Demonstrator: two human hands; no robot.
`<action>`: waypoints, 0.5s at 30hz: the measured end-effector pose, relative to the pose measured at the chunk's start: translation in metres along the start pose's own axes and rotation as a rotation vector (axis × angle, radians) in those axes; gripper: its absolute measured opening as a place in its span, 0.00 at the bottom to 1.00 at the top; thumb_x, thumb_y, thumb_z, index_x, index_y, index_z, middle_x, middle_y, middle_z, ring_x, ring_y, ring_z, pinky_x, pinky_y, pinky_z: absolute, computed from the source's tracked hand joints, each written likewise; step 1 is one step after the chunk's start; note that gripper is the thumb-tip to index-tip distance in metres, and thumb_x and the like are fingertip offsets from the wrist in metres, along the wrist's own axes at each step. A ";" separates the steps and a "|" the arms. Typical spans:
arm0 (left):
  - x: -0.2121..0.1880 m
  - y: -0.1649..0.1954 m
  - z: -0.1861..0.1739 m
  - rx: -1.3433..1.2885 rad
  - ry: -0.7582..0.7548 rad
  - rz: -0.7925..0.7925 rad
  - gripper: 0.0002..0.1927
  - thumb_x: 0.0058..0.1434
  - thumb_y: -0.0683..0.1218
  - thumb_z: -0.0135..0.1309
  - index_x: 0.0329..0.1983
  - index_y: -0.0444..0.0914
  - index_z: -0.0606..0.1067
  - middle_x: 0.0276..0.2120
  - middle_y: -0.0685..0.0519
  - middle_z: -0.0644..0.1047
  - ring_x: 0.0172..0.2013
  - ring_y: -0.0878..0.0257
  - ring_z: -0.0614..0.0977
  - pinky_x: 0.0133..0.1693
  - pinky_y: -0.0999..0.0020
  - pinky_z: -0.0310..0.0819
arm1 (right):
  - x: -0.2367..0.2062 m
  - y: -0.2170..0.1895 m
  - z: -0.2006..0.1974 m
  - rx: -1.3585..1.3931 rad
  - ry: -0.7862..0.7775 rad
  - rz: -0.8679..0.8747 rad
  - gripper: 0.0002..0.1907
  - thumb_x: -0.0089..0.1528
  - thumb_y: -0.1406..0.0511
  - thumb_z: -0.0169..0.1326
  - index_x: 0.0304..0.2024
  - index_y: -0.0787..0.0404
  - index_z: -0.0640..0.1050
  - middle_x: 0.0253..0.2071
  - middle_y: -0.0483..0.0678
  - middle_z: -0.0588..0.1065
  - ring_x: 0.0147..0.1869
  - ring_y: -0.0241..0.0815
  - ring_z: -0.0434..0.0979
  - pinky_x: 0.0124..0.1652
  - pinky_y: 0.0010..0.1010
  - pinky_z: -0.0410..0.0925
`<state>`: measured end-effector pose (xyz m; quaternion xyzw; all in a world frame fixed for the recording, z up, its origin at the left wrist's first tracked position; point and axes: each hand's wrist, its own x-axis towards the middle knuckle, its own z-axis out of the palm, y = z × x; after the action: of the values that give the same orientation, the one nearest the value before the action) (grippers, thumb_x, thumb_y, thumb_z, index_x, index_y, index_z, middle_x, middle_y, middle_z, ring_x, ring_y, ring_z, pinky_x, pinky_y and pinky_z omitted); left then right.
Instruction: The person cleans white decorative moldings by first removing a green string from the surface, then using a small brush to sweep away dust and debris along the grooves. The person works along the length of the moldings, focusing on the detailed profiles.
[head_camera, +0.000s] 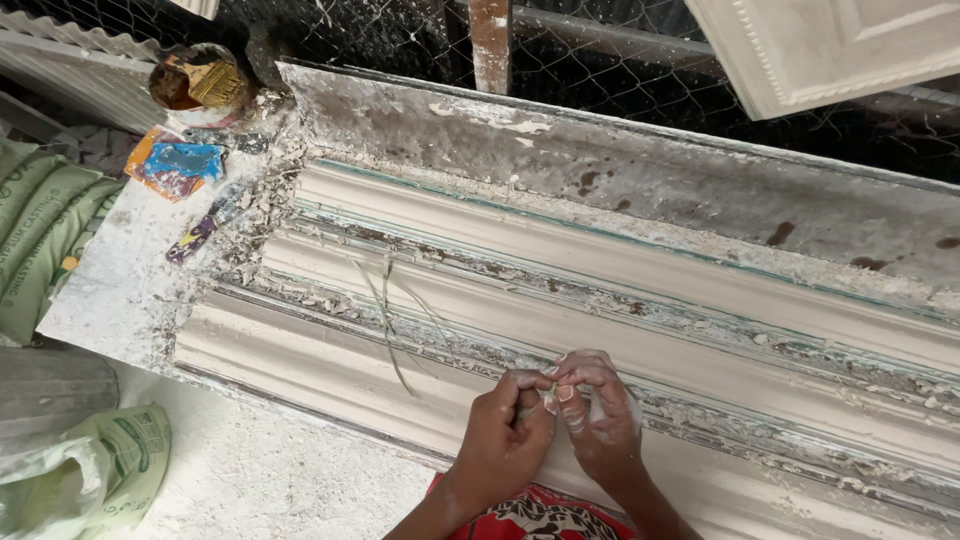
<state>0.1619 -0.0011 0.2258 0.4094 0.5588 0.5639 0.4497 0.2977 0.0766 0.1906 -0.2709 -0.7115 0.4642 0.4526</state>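
Plaster dust whitens both hands, which meet low in the head view, at about 6 o'clock of the picture. The left hand (505, 430) and the right hand (598, 415) have their fingertips pinched together on a small pale-green bit of fibre (549, 373), held between them just above the long white plaster cornice moulding (640, 300). Both hands are clenched in a fine pinch; what exactly the small piece is, I cannot tell, it is too small.

A bundle of thin pale-green fibre strands (388, 315) lies on the moulding at about 10 o'clock from the hands, near but apart from them. Its long axis runs roughly from 12 to 6 o'clock, across the ridges of the moulding, while the moulding itself runs from 10 to 4 o'clock. The left hand is the nearer one to these strands.

Farther away, at 10 o'clock, a round rusty tin with plaster crust (200, 85) stands on the dusty white work table (120, 290).
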 end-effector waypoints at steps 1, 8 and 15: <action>-0.001 0.001 0.000 0.041 0.023 0.032 0.08 0.65 0.40 0.55 0.47 0.35 0.74 0.19 0.58 0.67 0.21 0.75 0.63 0.23 0.77 0.56 | -0.001 0.001 -0.001 -0.001 -0.014 0.005 0.06 0.67 0.68 0.56 0.45 0.60 0.73 0.44 0.49 0.76 0.54 0.46 0.77 0.54 0.38 0.72; 0.002 0.014 -0.005 0.267 0.011 0.155 0.12 0.65 0.40 0.59 0.51 0.35 0.81 0.25 0.51 0.74 0.24 0.66 0.74 0.26 0.70 0.67 | -0.011 0.019 -0.023 -0.034 -0.079 -0.024 0.05 0.67 0.68 0.55 0.45 0.59 0.73 0.45 0.50 0.76 0.56 0.44 0.77 0.56 0.36 0.72; 0.007 0.012 -0.006 0.318 0.053 0.070 0.09 0.65 0.41 0.58 0.46 0.36 0.82 0.30 0.51 0.78 0.27 0.66 0.78 0.29 0.71 0.71 | -0.017 0.036 -0.022 0.210 -0.094 0.237 0.14 0.69 0.66 0.53 0.55 0.60 0.68 0.53 0.54 0.75 0.59 0.46 0.77 0.60 0.39 0.74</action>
<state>0.1533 0.0046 0.2370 0.4797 0.6381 0.4941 0.3445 0.3240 0.0877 0.1550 -0.2824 -0.6425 0.5983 0.3867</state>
